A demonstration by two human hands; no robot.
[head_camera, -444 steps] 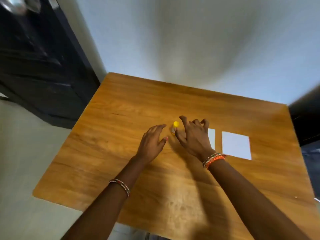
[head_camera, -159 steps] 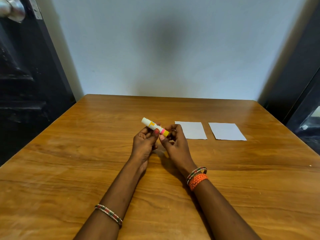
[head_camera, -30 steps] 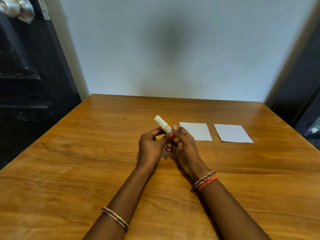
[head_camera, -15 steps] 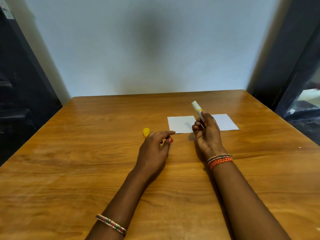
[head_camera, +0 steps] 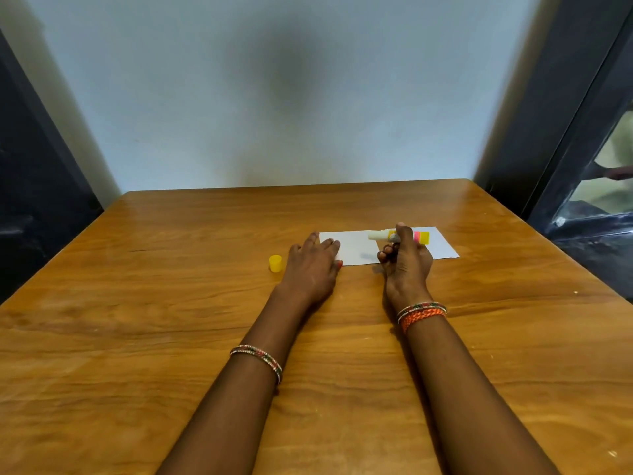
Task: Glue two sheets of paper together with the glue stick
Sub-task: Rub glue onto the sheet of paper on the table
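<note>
forearms: ours run up from the bottom edge, elbows cut off, bangles on both wrists
tabletop (head_camera: 137, 337): wood, near corners out of frame
left hand (head_camera: 313, 265): flat, fingers spread, tips on the near sheet's left edge
yellow cap (head_camera: 275, 262): standing just left of that hand
right hand (head_camera: 406, 260): curled round the glue stick (head_camera: 399, 236), held sideways, white tip pointing left above the paper
sheets of paper (head_camera: 356, 248): we can't make out the gap, our right hand hides it
</note>
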